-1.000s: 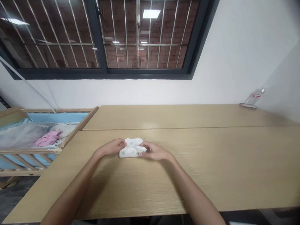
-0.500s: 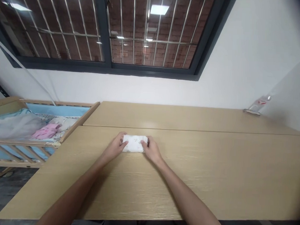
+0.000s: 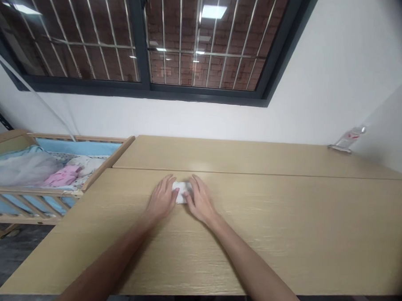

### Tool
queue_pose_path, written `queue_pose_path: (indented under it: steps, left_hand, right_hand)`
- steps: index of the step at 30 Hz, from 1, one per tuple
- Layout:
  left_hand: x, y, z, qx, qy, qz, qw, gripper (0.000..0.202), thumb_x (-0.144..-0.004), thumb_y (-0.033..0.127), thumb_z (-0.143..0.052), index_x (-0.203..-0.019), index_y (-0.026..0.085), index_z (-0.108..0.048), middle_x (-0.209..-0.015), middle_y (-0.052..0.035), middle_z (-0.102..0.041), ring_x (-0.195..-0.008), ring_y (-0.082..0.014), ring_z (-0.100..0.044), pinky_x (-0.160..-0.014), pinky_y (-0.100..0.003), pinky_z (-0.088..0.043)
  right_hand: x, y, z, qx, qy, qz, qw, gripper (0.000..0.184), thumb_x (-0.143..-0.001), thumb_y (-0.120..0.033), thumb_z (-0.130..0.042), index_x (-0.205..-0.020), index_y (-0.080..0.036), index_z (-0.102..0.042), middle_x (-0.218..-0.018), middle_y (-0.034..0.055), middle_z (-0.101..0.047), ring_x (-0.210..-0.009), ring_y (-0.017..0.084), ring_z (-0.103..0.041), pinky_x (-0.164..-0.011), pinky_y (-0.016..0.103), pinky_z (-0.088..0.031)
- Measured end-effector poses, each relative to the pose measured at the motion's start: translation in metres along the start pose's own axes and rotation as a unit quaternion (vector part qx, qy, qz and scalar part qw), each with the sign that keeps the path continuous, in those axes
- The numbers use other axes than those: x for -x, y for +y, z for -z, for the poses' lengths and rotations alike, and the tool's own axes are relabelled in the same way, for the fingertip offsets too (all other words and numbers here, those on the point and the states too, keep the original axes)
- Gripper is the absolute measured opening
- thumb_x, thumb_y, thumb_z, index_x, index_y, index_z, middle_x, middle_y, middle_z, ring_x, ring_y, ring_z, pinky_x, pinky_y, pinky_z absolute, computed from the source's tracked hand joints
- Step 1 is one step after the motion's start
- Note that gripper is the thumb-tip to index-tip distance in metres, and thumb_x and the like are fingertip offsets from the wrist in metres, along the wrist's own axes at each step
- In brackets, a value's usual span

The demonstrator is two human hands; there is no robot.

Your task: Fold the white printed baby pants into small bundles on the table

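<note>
A small folded white cloth with a faint print lies on the light wooden table, near the seam between the two tabletops. My left hand lies flat over its left part, fingers stretched out. My right hand lies flat over its right part, fingers likewise extended. Both palms press down on the cloth, and only a narrow strip of it shows between them.
A wooden cot with blue lining, grey netting and a pink garment stands against the table's left end. A clear stand with a red label sits at the far right by the wall. A barred window is above.
The cloth went from loosely bunched between my fingers to a neat small fold lying flat. Both hands then moved inward over it and now cover most of it.
</note>
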State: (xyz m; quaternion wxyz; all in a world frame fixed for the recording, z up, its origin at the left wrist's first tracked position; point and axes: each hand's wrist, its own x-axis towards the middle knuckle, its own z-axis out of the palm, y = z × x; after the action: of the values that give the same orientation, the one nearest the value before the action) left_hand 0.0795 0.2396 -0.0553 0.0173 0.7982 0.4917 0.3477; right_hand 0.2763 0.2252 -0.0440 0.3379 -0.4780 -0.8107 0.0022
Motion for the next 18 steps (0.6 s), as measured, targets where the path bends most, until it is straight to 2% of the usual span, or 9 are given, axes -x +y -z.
queue_pose_path:
  steps: [2,4,7,10,18]
  left_hand:
    - [0.003,0.008,-0.006,-0.012,-0.011,-0.057,0.998,0.061,-0.103,0.044,-0.034,-0.153,0.01,-0.029,-0.159,-0.0211,-0.035,-0.149,-0.0296,-0.03,-0.12,-0.049,-0.032]
    - [0.008,0.014,-0.014,-0.025,-0.049,-0.084,0.995,0.071,-0.102,0.05,-0.033,-0.157,0.006,-0.019,-0.162,-0.0225,-0.029,-0.153,-0.0306,-0.022,-0.122,-0.05,-0.027]
    - [0.016,0.015,-0.024,-0.04,-0.094,-0.077,0.992,0.073,-0.103,0.054,-0.027,-0.159,0.008,-0.016,-0.163,-0.02,-0.028,-0.154,-0.0298,-0.019,-0.123,-0.05,-0.025]
    - [0.021,0.01,-0.027,-0.047,-0.11,-0.066,0.991,0.071,-0.104,0.054,-0.024,-0.159,0.01,-0.017,-0.164,-0.0172,-0.028,-0.154,-0.0278,-0.02,-0.123,-0.049,-0.025]
    - [0.027,-0.004,-0.032,-0.081,-0.085,-0.016,0.993,0.078,-0.101,0.06,-0.027,-0.158,0.007,-0.018,-0.162,-0.0242,-0.028,-0.153,-0.0334,-0.023,-0.121,-0.053,-0.028]
  right_hand:
    - [0.0,-0.003,-0.002,0.013,-0.059,0.036,0.997,0.058,-0.101,-0.033,-0.037,-0.154,-0.01,-0.034,-0.16,0.019,-0.035,-0.15,0.029,-0.027,-0.122,0.049,-0.025]
    - [0.0,-0.003,-0.007,0.023,-0.106,0.052,0.993,0.06,-0.1,-0.031,-0.037,-0.156,-0.01,-0.031,-0.161,0.0178,-0.034,-0.152,0.028,-0.024,-0.124,0.05,-0.022]
    - [0.002,-0.001,-0.013,0.032,-0.134,0.038,0.99,0.06,-0.101,-0.034,-0.039,-0.156,-0.012,-0.033,-0.161,0.0162,-0.036,-0.153,0.027,-0.024,-0.125,0.05,-0.02]
    - [0.003,-0.001,-0.013,0.035,-0.139,0.02,0.99,0.06,-0.102,-0.038,-0.037,-0.156,-0.013,-0.034,-0.162,0.0152,-0.034,-0.154,0.027,-0.022,-0.125,0.05,-0.018]
    - [0.01,0.011,-0.007,0.023,-0.157,-0.025,0.987,0.071,-0.103,-0.051,-0.033,-0.16,-0.01,-0.021,-0.165,0.0184,-0.022,-0.155,0.029,-0.016,-0.124,0.053,-0.017]
